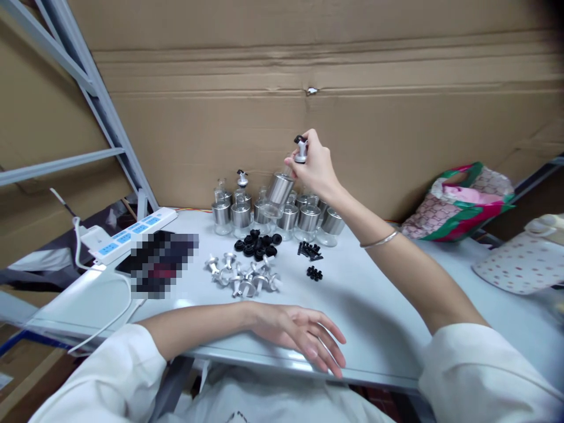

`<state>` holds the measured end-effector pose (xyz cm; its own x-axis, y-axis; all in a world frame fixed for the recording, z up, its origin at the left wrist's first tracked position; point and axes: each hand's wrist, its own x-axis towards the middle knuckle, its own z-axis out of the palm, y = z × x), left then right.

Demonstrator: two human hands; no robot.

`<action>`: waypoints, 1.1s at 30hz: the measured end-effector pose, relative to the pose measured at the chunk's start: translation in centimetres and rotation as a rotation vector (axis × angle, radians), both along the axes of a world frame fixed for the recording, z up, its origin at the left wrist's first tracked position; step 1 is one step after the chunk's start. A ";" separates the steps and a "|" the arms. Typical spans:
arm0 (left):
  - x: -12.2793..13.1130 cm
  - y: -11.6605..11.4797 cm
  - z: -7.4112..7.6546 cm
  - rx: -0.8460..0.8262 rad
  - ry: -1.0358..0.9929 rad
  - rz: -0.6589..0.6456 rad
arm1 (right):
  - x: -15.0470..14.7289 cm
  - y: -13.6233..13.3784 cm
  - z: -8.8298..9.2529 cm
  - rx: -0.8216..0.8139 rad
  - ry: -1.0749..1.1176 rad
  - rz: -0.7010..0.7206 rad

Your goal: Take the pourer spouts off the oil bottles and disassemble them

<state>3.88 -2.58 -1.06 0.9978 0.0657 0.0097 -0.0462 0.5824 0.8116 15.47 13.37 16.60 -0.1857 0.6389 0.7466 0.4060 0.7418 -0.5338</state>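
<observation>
My right hand (314, 161) is raised over the back of the table, its fingers closed on the neck of a tilted glass bottle (280, 189) with a metal band. A silver and black stopper (301, 150) shows at its fingertips, above the bottle. My left hand (304, 335) rests near the front edge, fingers spread, holding nothing. Behind the small parts stand several banded bottles (241, 215); one at the back (242, 179) carries a stopper. In front lie black caps (259, 244), silver metal pieces (244, 279), thin black pieces (310, 251) and small black rings (314, 273).
A white power strip (132, 235) and a pixelated dark object (161, 264) lie at the left, with a white cable beside them. At the right are a patterned bag (458, 205) and a dotted white item (520, 264). Cardboard (220, 117) stands behind the table.
</observation>
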 end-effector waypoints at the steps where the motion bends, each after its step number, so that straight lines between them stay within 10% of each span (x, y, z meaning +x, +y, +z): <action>1: 0.0 0.0 0.0 -0.008 -0.004 0.001 | 0.0 0.1 0.0 0.012 -0.007 -0.006; 11: 0.1 -0.4 1.8 0.128 0.108 0.077 | -0.9 -1.7 -0.7 0.016 -0.009 0.012; 16: -2.3 2.0 7.1 1.015 0.451 0.663 | -1.0 -1.7 -1.7 -0.015 -0.001 -0.003; 20: -4.9 5.8 7.9 1.796 0.846 0.906 | -1.3 -0.8 -2.7 -0.023 -0.014 0.013; 33: -7.3 10.6 4.8 1.969 1.097 0.722 | -2.0 -0.5 -3.6 0.034 -0.180 -0.082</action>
<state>-3.47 8.00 3.69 0.5078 0.8465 0.1596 0.8553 -0.5176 0.0244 13.47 12.83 12.97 -0.2669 0.6322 0.7273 0.5522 0.7189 -0.4222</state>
